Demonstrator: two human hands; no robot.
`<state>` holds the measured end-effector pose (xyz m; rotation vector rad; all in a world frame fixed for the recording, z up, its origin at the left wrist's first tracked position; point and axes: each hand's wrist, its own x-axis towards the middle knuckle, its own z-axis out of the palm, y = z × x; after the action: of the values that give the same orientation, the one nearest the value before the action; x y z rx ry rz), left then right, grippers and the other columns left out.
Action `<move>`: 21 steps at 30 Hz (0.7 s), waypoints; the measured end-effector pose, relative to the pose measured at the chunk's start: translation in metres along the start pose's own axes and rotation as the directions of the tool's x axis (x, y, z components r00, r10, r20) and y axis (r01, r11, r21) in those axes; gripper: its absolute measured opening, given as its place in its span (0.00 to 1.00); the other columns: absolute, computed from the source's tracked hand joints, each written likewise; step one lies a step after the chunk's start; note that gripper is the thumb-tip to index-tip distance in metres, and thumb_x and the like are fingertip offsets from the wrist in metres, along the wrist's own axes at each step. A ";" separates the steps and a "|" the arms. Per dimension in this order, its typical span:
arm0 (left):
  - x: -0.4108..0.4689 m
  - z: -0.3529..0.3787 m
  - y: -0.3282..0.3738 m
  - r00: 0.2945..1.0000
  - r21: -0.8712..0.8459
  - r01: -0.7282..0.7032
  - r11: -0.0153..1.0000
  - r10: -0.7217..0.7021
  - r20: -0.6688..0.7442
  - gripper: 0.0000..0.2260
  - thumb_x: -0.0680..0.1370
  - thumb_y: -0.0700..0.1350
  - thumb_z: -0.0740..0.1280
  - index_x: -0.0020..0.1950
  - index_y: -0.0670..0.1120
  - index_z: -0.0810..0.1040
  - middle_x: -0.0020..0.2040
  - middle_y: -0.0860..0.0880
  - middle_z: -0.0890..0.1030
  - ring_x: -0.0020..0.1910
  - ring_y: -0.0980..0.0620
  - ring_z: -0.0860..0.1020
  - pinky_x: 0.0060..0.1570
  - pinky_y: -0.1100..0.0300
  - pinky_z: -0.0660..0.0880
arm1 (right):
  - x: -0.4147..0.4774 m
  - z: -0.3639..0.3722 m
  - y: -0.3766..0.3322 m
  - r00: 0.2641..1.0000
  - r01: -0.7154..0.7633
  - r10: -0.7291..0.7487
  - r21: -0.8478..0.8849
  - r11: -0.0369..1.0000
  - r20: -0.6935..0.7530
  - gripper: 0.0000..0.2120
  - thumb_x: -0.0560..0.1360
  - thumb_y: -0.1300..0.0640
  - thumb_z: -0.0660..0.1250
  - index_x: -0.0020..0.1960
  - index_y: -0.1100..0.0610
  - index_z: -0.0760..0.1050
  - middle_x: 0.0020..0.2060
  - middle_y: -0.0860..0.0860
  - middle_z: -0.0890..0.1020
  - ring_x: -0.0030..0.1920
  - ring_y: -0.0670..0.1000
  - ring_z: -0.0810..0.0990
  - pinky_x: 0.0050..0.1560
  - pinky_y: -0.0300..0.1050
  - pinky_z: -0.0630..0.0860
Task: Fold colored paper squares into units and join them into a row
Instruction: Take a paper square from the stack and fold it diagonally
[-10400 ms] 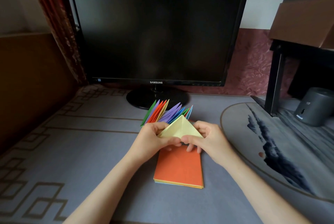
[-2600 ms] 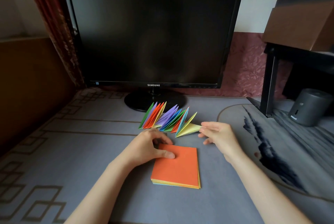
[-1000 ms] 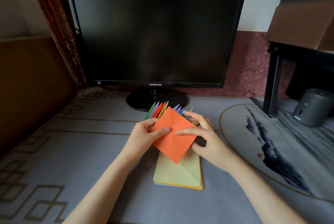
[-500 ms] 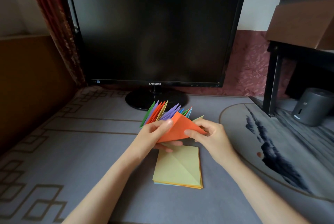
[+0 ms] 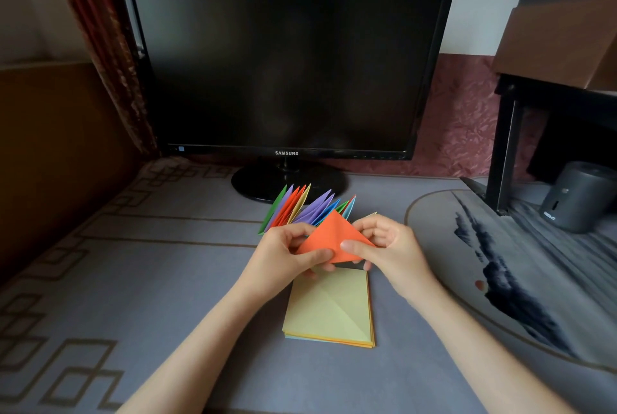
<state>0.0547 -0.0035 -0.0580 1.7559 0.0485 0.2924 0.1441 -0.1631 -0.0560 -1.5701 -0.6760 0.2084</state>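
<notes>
An orange paper square (image 5: 330, 237), folded over into a triangle, is held above the desk between both hands. My left hand (image 5: 283, 255) pinches its left part with thumb on top. My right hand (image 5: 387, 246) pinches its right corner. Behind them stands the row of joined folded units (image 5: 300, 205) in green, purple, orange, yellow and blue, partly hidden by the orange paper. Below the hands lies the stack of paper squares (image 5: 329, 310) with a creased pale yellow sheet on top.
A black monitor (image 5: 283, 60) on a round stand (image 5: 253, 183) rises just behind the row. A dark grey cylinder (image 5: 577, 198) sits at the right under a black shelf frame (image 5: 504, 146). The grey desk mat (image 5: 133, 280) spreads to the left.
The orange sheet, lifted flat off the stack a second ago, has been folded into a triangle. Both hands now pinch it closer together, slightly lower.
</notes>
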 end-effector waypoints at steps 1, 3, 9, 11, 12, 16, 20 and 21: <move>0.000 0.001 -0.001 1.000 0.015 0.003 1.000 -0.003 -0.013 0.07 0.72 0.38 0.73 0.48 0.42 0.79 0.39 0.47 0.85 0.39 0.50 0.84 0.37 0.60 0.80 | 0.000 0.000 0.000 1.000 0.000 0.000 0.003 1.000 0.006 0.08 0.67 0.67 0.74 0.42 0.58 0.77 0.34 0.57 0.80 0.29 0.46 0.78 0.26 0.37 0.70; 0.000 0.000 -0.002 0.999 0.090 -0.002 0.996 0.006 -0.044 0.10 0.68 0.40 0.76 0.47 0.44 0.80 0.41 0.46 0.85 0.40 0.49 0.84 0.41 0.56 0.81 | 0.000 0.001 0.000 1.000 0.005 -0.005 0.003 1.000 0.011 0.08 0.67 0.67 0.73 0.41 0.58 0.76 0.34 0.56 0.80 0.30 0.46 0.78 0.25 0.37 0.71; 0.000 -0.002 -0.003 0.995 0.196 -0.028 0.980 0.046 -0.089 0.12 0.65 0.43 0.79 0.45 0.45 0.80 0.43 0.48 0.84 0.41 0.51 0.83 0.46 0.54 0.79 | -0.001 0.001 -0.001 0.995 -0.050 0.052 -0.018 0.999 0.086 0.09 0.66 0.65 0.75 0.44 0.59 0.77 0.34 0.52 0.83 0.32 0.50 0.81 0.26 0.39 0.71; 0.000 -0.001 -0.003 0.995 0.200 -0.027 0.979 0.046 -0.090 0.12 0.66 0.42 0.79 0.44 0.44 0.80 0.42 0.48 0.85 0.41 0.51 0.83 0.46 0.54 0.79 | -0.001 0.000 -0.001 0.990 -0.068 0.074 -0.049 0.996 0.117 0.08 0.66 0.65 0.75 0.42 0.59 0.77 0.33 0.52 0.84 0.32 0.52 0.83 0.26 0.38 0.71; 0.001 -0.001 -0.002 0.995 0.219 -0.025 0.975 0.046 -0.089 0.12 0.65 0.43 0.79 0.44 0.45 0.80 0.42 0.48 0.85 0.40 0.51 0.83 0.45 0.55 0.79 | -0.001 0.000 -0.001 0.990 -0.070 0.078 -0.065 0.995 0.119 0.08 0.66 0.65 0.75 0.41 0.59 0.77 0.32 0.52 0.84 0.31 0.52 0.83 0.26 0.38 0.71; 0.001 -0.004 -0.002 0.995 0.224 -0.016 0.974 0.038 -0.093 0.11 0.65 0.44 0.79 0.41 0.45 0.79 0.36 0.50 0.85 0.36 0.53 0.83 0.42 0.62 0.78 | 0.001 -0.001 -0.001 0.993 -0.072 0.078 -0.071 0.995 0.093 0.08 0.66 0.67 0.75 0.39 0.60 0.76 0.27 0.51 0.82 0.26 0.51 0.80 0.24 0.38 0.70; 0.003 -0.012 -0.001 0.990 0.104 -0.009 0.995 0.023 -0.139 0.12 0.63 0.44 0.78 0.40 0.42 0.79 0.35 0.46 0.84 0.33 0.51 0.83 0.40 0.62 0.80 | 0.003 -0.006 -0.002 0.996 -0.074 0.077 -0.050 0.996 0.055 0.07 0.66 0.68 0.74 0.41 0.64 0.76 0.26 0.51 0.81 0.25 0.51 0.80 0.24 0.39 0.71; 0.003 -0.014 -0.001 0.989 0.086 -0.010 0.996 0.022 -0.148 0.12 0.63 0.44 0.77 0.40 0.42 0.79 0.34 0.46 0.84 0.33 0.50 0.83 0.39 0.62 0.80 | 0.003 -0.007 -0.003 0.996 -0.072 0.074 -0.051 0.996 0.046 0.07 0.67 0.68 0.74 0.41 0.65 0.77 0.26 0.50 0.81 0.25 0.51 0.80 0.24 0.39 0.71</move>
<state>0.0551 0.0104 -0.0556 1.8164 0.1566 0.4388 0.1495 -0.1672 -0.0519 -1.6426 -0.6656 0.2866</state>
